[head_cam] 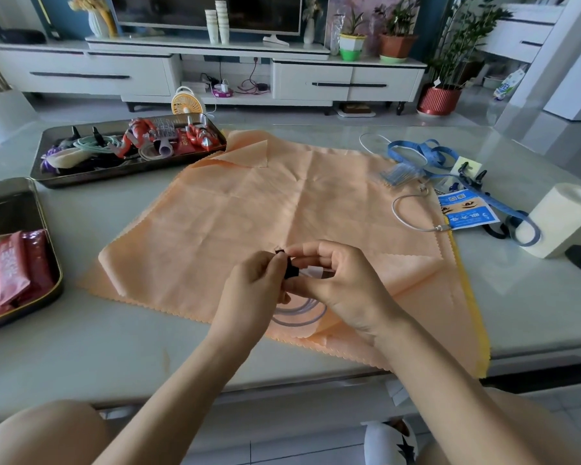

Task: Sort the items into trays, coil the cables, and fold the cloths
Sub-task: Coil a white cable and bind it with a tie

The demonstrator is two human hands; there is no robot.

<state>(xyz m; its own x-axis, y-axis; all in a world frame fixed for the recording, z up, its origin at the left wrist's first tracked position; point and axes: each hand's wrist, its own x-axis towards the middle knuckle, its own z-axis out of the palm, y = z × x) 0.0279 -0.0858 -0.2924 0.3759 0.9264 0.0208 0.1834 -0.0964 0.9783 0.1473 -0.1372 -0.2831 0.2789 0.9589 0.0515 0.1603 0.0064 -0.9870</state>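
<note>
While a cluttered tray (pixel 114 177) sits far left and a blue tape measure (pixel 413 152), white cable (pixel 399 219) and packet (pixel 468 213) lie far right, the left hand (pixel 249 283) and right hand (pixel 342 286) pinch a pale coiled cable (pixel 299 315), black-tied, above the near orange cloth (pixel 249 203).

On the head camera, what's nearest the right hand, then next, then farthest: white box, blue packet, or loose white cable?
1. Loose white cable, up and right of the right hand, at the orange cloth edge.
2. Blue packet, farther right, off the cloth.
3. White box, farthest right.
</note>
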